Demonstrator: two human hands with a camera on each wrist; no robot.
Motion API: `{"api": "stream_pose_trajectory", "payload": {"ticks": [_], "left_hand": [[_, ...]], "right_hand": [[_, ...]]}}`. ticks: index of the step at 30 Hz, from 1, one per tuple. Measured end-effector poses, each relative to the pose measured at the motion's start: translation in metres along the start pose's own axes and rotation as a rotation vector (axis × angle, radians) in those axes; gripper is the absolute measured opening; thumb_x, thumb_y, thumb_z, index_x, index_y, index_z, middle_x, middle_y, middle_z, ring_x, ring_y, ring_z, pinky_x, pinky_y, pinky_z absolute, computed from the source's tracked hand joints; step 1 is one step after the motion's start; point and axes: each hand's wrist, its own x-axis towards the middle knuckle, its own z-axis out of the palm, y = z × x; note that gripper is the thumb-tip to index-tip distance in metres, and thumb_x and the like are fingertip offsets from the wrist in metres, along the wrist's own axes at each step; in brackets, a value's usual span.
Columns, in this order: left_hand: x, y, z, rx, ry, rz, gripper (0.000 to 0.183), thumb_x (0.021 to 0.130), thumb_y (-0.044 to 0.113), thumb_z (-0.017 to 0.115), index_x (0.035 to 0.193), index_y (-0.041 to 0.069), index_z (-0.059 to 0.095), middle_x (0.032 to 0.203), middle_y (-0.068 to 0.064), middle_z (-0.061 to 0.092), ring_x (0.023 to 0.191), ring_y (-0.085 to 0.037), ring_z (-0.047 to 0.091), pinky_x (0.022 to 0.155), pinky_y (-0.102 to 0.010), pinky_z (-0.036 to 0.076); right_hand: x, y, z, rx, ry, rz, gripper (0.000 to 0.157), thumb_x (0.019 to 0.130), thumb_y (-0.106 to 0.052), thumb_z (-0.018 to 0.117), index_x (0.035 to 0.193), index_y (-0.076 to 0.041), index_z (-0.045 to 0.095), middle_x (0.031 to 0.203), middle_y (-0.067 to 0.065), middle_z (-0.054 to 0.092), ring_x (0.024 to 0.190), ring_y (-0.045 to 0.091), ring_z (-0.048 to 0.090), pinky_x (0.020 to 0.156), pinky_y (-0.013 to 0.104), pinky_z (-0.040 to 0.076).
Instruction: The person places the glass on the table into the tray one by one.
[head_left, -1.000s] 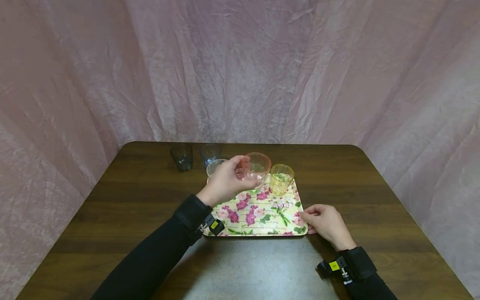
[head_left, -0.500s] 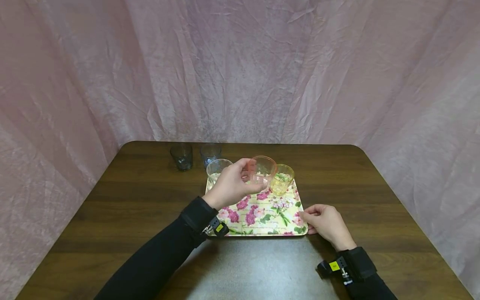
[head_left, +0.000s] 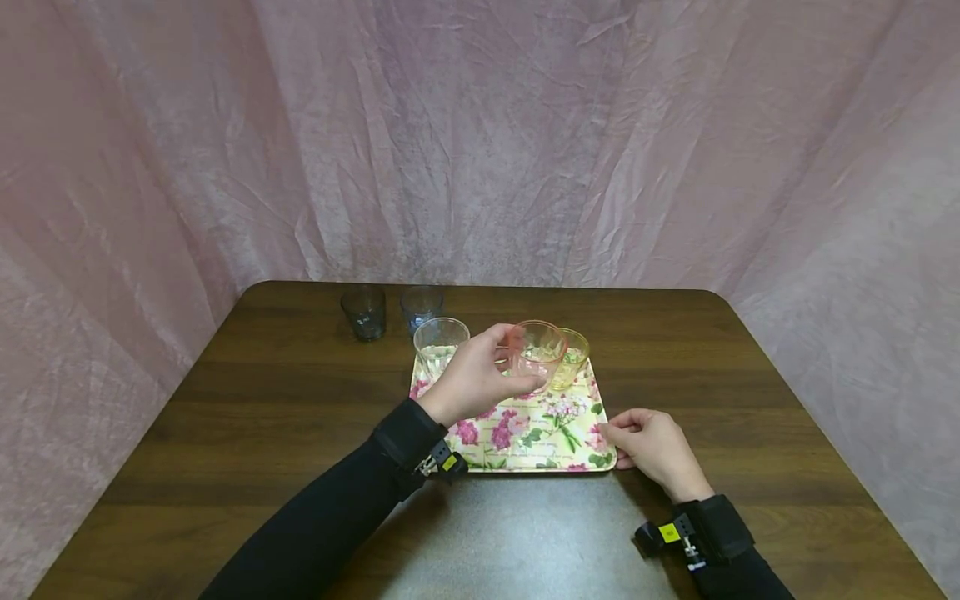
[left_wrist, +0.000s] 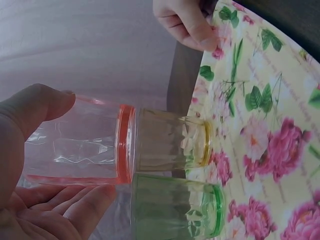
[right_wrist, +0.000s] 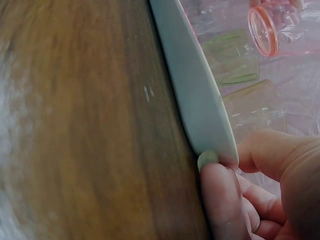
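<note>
My left hand (head_left: 476, 379) grips a pink-rimmed clear glass (head_left: 538, 357), thumb on one side and fingers on the other. It is held upright above a flowered tray (head_left: 517, 454), in front of a yellow glass (head_left: 577, 354) standing at the tray's back right. Beside the yellow one stands a green glass (left_wrist: 175, 207), hidden in the head view behind my hand and the pink glass. At the tray's back left is a colourless glass (head_left: 435, 340). My right hand (head_left: 660, 448) pinches the tray's right edge near the front corner; in the right wrist view a finger lies against its underside.
Behind the tray at the left, a dark grey glass (head_left: 364, 315) and a bluish glass (head_left: 422, 308) stand on the brown wooden table (head_left: 225, 417). Pink drapery (head_left: 480, 142) hangs beyond the table's back edge.
My left hand has carried the pink glass to the right and slightly toward me, now overlapping the yellow glass. More of the colourless glass shows. The right hand and tray have stayed put.
</note>
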Motion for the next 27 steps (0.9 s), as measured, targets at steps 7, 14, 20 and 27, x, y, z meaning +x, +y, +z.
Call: {"api": "stream_pose_trajectory", "payload": {"ticks": [7, 14, 20, 27], "left_hand": [[0.0, -0.001, 0.007, 0.004, -0.002, -0.006, 0.071, 0.08, 0.029, 0.084, 0.137, 0.002, 0.05, 0.129, -0.007, 0.057, 0.114, -0.018, 0.055, 0.092, -0.038, 0.051], [0.0, -0.005, 0.017, -0.015, -0.028, -0.033, 0.069, 0.08, 0.026, 0.085, 0.134, 0.002, 0.05, 0.131, -0.006, 0.054, 0.116, -0.02, 0.053, 0.093, -0.039, 0.05], [0.0, -0.008, 0.027, -0.04, -0.045, -0.019, 0.071, 0.079, 0.023, 0.086, 0.135, 0.001, 0.048, 0.13, -0.01, 0.054, 0.116, -0.022, 0.054, 0.091, -0.039, 0.052], [-0.001, -0.011, 0.038, -0.03, -0.061, -0.019, 0.075, 0.078, 0.024, 0.087, 0.138, 0.001, 0.046, 0.131, -0.009, 0.054, 0.115, -0.02, 0.054, 0.092, -0.037, 0.051]], "right_hand": [[0.0, -0.001, 0.0, 0.001, -0.007, -0.001, 0.023, 0.092, -0.021, 0.074, 0.095, 0.002, 0.07, 0.075, 0.008, 0.067, 0.059, 0.02, 0.065, 0.052, 0.03, 0.058], [-0.001, -0.001, 0.001, 0.001, -0.006, 0.002, 0.022, 0.091, -0.021, 0.074, 0.093, 0.001, 0.07, 0.074, 0.008, 0.067, 0.058, 0.02, 0.065, 0.051, 0.03, 0.058], [0.0, -0.002, 0.001, -0.005, -0.003, 0.004, 0.023, 0.091, -0.021, 0.074, 0.094, 0.001, 0.07, 0.074, 0.008, 0.067, 0.058, 0.02, 0.064, 0.052, 0.03, 0.058], [0.001, -0.001, 0.001, 0.009, -0.001, 0.006, 0.024, 0.091, -0.021, 0.074, 0.095, 0.002, 0.07, 0.075, 0.008, 0.067, 0.059, 0.02, 0.065, 0.052, 0.03, 0.058]]}}
